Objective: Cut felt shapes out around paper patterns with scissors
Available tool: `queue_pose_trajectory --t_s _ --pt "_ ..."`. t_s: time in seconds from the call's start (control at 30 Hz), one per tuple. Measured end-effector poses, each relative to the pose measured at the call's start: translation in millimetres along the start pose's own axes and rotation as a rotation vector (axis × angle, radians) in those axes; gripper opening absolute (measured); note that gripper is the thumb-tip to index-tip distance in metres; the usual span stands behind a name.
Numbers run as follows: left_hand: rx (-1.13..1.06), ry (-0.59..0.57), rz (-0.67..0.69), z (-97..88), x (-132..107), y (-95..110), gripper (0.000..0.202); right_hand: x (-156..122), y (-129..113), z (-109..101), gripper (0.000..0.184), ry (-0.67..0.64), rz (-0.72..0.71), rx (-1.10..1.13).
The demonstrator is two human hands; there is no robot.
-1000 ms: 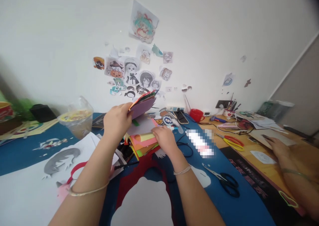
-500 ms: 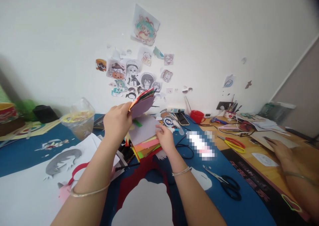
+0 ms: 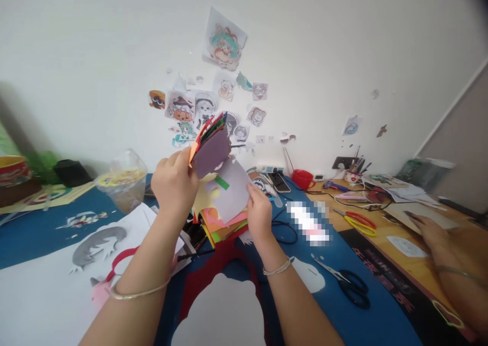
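My left hand (image 3: 176, 183) is closed on a stack of coloured paper (image 3: 212, 151), tilted up, its lowest visible face purple. Pinched at the right edge by my right hand (image 3: 260, 209) is a pale lilac sheet (image 3: 235, 191), raised at a slant and marked with a green strip. Beneath it lie more coloured papers (image 3: 224, 224) in yellow, orange, pink and green. A large white cut-out (image 3: 223, 310) rests on red paper (image 3: 194, 285) nearest me. Black-handled scissors (image 3: 353, 287) lie to the right of my right forearm.
At left, white paper (image 3: 34, 295) carries a grey hair drawing, and a plastic-wrapped cup (image 3: 124, 183) stands behind. A red mug (image 3: 303, 179), a phone (image 3: 279, 181) and red-and-yellow scissors (image 3: 358, 223) lie farther right. Another person's hand (image 3: 429, 229) rests on a board (image 3: 419, 216).
My left hand has lifted its paper stack slightly up and left. My right hand has raised the lilac sheet off the papers below, uncovering yellow and pink ones.
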State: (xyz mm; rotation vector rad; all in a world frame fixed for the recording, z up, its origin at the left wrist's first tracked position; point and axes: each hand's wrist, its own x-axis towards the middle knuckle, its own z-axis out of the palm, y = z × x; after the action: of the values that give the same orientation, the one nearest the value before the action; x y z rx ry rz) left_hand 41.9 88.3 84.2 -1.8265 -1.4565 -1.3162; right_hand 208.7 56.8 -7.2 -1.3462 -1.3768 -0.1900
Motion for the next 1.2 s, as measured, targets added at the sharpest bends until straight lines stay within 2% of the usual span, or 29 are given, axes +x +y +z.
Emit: queue_pose_trajectory --t_s 0.1,0.3,0.47,0.53,0.67,0.73,0.8,0.87,0.93,1.03,1.2 --pt "-0.013 0.019 -0.025 -1.5 0.1 0.2 0.038 -0.6 -3.1 -0.8 0.043 -0.005 -0.088 -0.023" --pt "-0.073 0.032 -0.071 -1.8 -0.5 -2.1 0.04 1.3 -1.7 -12.3 0.04 0.161 -0.289 -0.234" --pt "-0.09 0.045 -0.094 -3.4 0.3 -6.1 0.042 0.7 -12.9 -16.4 0.037 0.123 -0.365 -0.201" --pt "-0.081 0.055 -0.098 -3.8 0.8 -7.7 0.042 -0.2 -21.2 -16.6 0.037 0.081 -0.295 -0.07" --pt "-0.048 0.08 -0.082 -3.0 1.5 -9.7 0.041 -2.7 -33.0 -17.6 0.039 -0.173 -0.076 0.278" --pt "-0.041 0.085 -0.074 -2.2 1.5 -9.8 0.041 -2.7 -31.4 -19.5 0.036 -0.194 0.007 0.316" --pt "-0.045 0.082 -0.069 -1.8 1.5 -9.1 0.041 -0.9 -24.5 -22.4 0.036 -0.111 0.166 0.365" --pt "-0.046 0.082 -0.069 -2.1 1.6 -7.7 0.041 2.1 -15.6 -25.7 0.037 0.021 0.396 0.508" --pt "-0.037 0.08 -0.069 -2.4 1.7 -6.5 0.04 5.3 -9.0 -29.1 0.038 0.14 0.545 0.655" --pt "-0.016 0.082 -0.056 -0.8 1.1 -5.9 0.039 8.8 -6.9 -34.6 0.039 0.206 0.58 0.763" --pt "0.022 0.107 0.039 9.9 -3.9 -5.2 0.04 13.7 -9.4 -45.6 0.038 0.347 0.527 0.85"
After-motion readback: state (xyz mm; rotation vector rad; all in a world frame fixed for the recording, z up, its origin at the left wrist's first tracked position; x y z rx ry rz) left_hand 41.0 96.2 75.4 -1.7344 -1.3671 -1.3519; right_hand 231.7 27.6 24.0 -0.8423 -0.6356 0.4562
